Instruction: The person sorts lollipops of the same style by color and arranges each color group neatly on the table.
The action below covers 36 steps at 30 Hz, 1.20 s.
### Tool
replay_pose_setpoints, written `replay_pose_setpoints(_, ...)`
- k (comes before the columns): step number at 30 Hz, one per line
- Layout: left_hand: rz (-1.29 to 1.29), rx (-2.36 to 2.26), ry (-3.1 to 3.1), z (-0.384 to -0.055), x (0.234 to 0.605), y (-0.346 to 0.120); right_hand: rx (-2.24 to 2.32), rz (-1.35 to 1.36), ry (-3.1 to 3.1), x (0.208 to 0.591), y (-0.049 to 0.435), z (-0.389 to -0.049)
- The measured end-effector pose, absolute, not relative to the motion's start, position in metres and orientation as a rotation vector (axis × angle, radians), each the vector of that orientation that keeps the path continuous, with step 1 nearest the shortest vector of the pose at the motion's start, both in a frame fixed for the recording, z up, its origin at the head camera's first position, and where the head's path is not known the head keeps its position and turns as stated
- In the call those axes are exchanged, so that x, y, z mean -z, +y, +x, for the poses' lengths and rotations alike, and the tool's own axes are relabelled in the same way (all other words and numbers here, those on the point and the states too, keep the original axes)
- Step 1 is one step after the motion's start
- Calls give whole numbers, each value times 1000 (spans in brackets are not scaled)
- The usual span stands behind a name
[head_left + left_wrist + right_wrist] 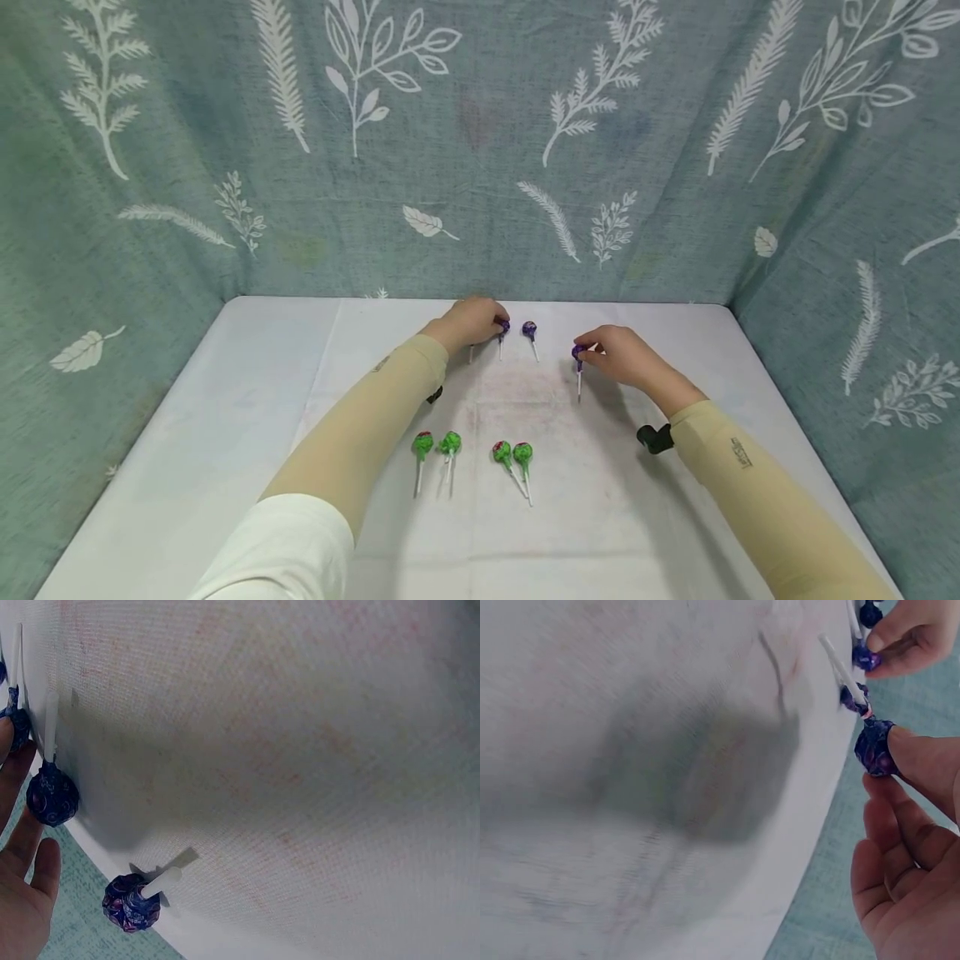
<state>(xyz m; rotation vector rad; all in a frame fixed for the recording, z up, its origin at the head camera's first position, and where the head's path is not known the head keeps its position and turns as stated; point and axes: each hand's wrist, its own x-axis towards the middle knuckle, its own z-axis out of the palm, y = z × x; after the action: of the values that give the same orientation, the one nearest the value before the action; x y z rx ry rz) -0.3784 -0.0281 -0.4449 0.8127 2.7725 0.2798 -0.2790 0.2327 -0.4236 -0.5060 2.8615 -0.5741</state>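
Note:
At the back of the white table, my left hand (474, 321) pinches a purple-wrapped lollipop (504, 327) by its candy end, the stick pointing toward me. My right hand (618, 357) holds another purple lollipop (577, 352) between thumb and fingertips, with its stick hanging down. Between the hands lies a third purple lollipop (529, 329). In the left wrist view, two more purple lollipops lie beside the left hand, a closer one (52, 795) and a farther one (131, 902). The left hand mostly hides these in the head view.
Green-wrapped lollipops lie nearer the front in two pairs, a left pair (423, 443) and a right pair (522, 453). A teal curtain (480, 217) with white leaf prints stands behind and on both sides of the white table (225, 400).

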Motion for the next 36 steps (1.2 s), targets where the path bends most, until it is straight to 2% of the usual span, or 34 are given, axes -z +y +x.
replay_pose_setpoints(20,808,-262,2791,-377,446,-28,528,-541,2850,424,216,-324)
replay_pose_setpoints(36,816,-277,2789,-377,445,-30,540,-421,2820,428,209,-343)
